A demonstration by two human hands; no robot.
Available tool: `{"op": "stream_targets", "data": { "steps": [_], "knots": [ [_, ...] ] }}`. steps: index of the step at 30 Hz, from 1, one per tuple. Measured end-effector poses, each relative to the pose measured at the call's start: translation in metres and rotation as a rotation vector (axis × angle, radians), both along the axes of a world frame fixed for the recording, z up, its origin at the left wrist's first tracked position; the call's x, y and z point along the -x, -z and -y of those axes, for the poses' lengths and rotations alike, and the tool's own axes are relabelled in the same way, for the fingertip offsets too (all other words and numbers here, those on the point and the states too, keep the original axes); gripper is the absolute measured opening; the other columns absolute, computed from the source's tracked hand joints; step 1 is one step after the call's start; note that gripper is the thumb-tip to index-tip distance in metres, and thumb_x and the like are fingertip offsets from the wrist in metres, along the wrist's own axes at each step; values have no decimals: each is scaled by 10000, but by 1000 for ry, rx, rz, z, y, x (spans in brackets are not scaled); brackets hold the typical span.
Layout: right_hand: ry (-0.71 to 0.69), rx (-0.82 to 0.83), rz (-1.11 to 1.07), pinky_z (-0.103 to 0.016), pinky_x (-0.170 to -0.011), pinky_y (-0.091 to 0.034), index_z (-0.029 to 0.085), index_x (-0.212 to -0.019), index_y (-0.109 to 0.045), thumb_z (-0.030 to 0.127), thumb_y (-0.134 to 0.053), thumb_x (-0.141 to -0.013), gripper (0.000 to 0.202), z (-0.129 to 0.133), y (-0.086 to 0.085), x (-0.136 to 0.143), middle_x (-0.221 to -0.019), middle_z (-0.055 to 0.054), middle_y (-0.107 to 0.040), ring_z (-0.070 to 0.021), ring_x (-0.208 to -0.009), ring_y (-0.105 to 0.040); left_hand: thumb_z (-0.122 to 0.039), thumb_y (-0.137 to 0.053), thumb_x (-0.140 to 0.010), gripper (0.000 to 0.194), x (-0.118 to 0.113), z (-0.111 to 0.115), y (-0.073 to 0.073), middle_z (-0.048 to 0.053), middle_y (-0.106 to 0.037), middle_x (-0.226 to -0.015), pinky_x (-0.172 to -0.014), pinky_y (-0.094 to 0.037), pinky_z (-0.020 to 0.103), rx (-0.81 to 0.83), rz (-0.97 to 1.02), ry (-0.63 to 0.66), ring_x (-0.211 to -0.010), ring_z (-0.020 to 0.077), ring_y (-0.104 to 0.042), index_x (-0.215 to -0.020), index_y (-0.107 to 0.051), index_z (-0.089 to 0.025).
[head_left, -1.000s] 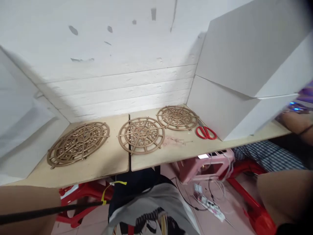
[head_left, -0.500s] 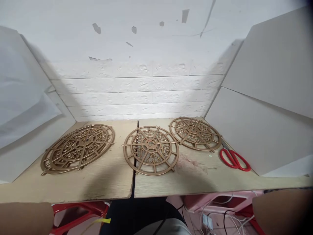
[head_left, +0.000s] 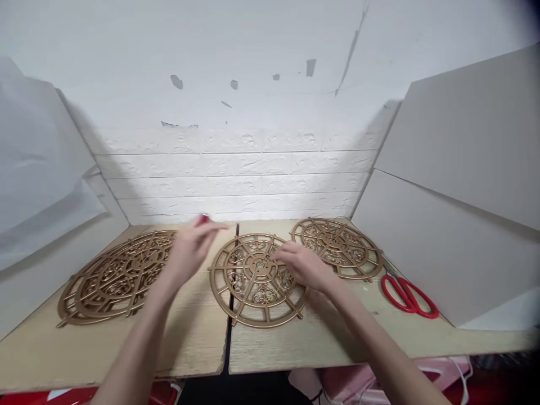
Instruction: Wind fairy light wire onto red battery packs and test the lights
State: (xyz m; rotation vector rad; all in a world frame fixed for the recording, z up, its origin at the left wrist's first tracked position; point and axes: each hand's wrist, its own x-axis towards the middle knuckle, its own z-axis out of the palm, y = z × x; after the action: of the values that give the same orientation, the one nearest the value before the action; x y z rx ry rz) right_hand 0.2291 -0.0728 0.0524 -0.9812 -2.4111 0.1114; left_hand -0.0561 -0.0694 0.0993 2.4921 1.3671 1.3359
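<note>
Hands (head_left: 301, 263) have come over the pale table (head_left: 270, 355) beside white brickwork (head_left: 261, 164).

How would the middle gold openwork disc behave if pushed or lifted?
The middle disc is probably stiff, since its ribs run straight. It may be light for its size, being pierced with gaps. Lying flat on the table, it would likely slide rather than roll.
</note>
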Motion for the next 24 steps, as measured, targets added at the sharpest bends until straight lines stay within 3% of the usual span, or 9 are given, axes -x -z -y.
{"op": "stream_targets", "data": {
  "steps": [2, 4, 9, 12, 15, 20, 24],
  "knots": [
    [-8, 55, 172, -270, -692, -457, 224, -1031, -685, 18, -478, -810, 366, -13, 8, 9, -901, -62, -636, -168, -815, -576, -201, -483, -868, 241, -18, -16, 16, 45, -601, -877, -665, -473, 291, 178, -202, 47, -742, 152, -570, -926, -714, -235],
    [-3, 95, 209, -249, -680, -445, 211, -979, -700, 13, -487, -806, 339, -22, 13, 14, -903, -58, -634, -152, -795, -580, -124, -493, -830, 288, -36, -30, 33, 53, -608, -946, -727, -467, 294, 318, -365, 113, -804, 167, -584, -989, -703, -242],
    [-115, 184, 88, -246, -675, -439, 167, -829, -715, 132, -577, -830, 142, -27, 7, 14, -819, -56, -646, -144, -736, -580, -252, -615, -791, 330, -54, -37, 57, 41, -609, -920, -793, -440, 301, 336, -460, 247, -890, 199, -564, -1119, -639, -267],
    [-175, 313, -160, -267, -703, -457, 173, -852, -722, 224, -614, -826, 122, -30, -1, 16, -803, -53, -675, -152, -743, -597, -302, -557, -839, 239, -54, -28, 61, 41, -595, -921, -753, -432, 282, 336, -467, 255, -837, 177, -560, -1047, -668, -260],
    [-116, 434, -536, -291, -730, -468, 182, -843, -729, 316, -656, -789, 162, -34, -1, 20, -841, -57, -695, -166, -778, -611, -330, -475, -889, 256, -54, -19, 65, 51, -601, -921, -739, -426, 280, 316, -402, 242, -821, 170, -561, -1009, -680, -234],
    [12, 627, -1086, -255, -559, -430, 182, -803, -738, 362, -748, -666, 226, -41, 17, 21, -786, -40, -683, -108, -584, -511, -315, -487, -884, 249, -55, -15, 69, 51, -625, -888, -731, -429, 275, 318, -121, 209, -799, 161, -563, -957, -700, -210],
    [36, 737, -1371, -239, -562, -431, 164, -776, -732, 315, -800, -581, 256, -42, 29, 20, -761, -34, -672, -111, -632, -530, -361, -543, -843, 249, -54, -20, 73, 40, -645, -794, -650, -415, 274, 373, 103, 144, -660, 144, -528, -917, -723, -206]
  ]
}}
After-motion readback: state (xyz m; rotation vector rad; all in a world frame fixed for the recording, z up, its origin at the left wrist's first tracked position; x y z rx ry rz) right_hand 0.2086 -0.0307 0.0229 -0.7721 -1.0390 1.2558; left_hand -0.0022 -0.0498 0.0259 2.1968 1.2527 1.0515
